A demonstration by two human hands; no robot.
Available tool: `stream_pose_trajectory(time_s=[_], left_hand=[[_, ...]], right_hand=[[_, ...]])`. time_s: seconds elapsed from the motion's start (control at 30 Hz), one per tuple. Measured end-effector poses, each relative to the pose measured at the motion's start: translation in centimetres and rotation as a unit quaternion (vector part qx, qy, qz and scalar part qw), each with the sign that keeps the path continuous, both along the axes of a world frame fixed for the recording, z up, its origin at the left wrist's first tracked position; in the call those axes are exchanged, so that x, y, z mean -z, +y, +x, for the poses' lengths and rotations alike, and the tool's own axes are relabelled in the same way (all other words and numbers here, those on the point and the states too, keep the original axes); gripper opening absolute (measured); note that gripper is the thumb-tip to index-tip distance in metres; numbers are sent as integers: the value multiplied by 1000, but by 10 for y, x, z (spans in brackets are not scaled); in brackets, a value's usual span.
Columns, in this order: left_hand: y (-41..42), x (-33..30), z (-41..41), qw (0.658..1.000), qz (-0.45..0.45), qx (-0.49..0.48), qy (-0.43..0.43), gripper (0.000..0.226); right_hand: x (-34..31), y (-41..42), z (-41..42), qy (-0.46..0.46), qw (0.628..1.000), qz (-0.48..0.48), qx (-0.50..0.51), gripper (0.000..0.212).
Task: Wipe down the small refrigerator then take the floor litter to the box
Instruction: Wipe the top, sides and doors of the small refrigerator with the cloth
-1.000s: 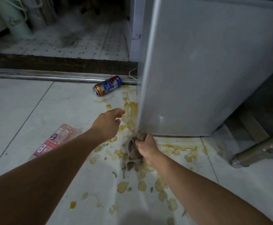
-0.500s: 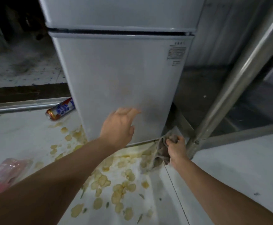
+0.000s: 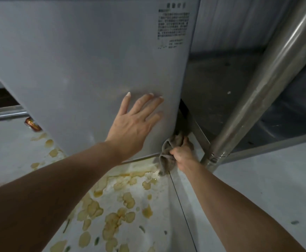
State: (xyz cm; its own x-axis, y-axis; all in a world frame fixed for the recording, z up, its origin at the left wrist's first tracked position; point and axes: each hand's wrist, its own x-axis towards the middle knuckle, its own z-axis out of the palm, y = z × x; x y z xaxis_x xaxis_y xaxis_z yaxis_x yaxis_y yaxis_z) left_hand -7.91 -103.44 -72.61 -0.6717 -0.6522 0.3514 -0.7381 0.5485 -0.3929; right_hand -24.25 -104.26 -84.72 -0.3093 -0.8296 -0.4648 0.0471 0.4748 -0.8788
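Two hands at the refrigerator door (image 3: pixel 86 57)

Left hand (image 3: pixel 132 122) lies flat on the door, fingers spread wide — right hand (image 3: pixel 182 152) grips a crumpled cloth (image 3: pixel 166 157) at the lower corner.

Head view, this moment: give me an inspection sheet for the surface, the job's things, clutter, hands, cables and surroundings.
Surface: pale tiled floor, stained and strewn with yellowish scraps in front of the fridge.
Job's things: small refrigerator, grey door with faint smudges and a printed label; grey cloth at its lower right corner.
Clutter: can on the floor, mostly hidden behind the fridge's left edge.
Hands: left hand flat on the door, fingers spread; right hand grips the cloth.
Cables: nothing seen.
Surroundings: steel table leg and lower shelf at right.
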Motion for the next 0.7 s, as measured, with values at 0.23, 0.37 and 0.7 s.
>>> stream_pose_trajectory(time_s=[0.23,0.37,0.7], left_hand=[[-17,5,16,996,-43,19,-71,56],[-16,2,19,993,-63,15,-103,58],[-4,-15,15,984,16,-21,-174,60]], right_hand=[[15,-14,0,99,995,-10,-28,61],[13,-19,1,100,994,-21,-27,65],[-46,-20,11,94,989,-113,9,43]])
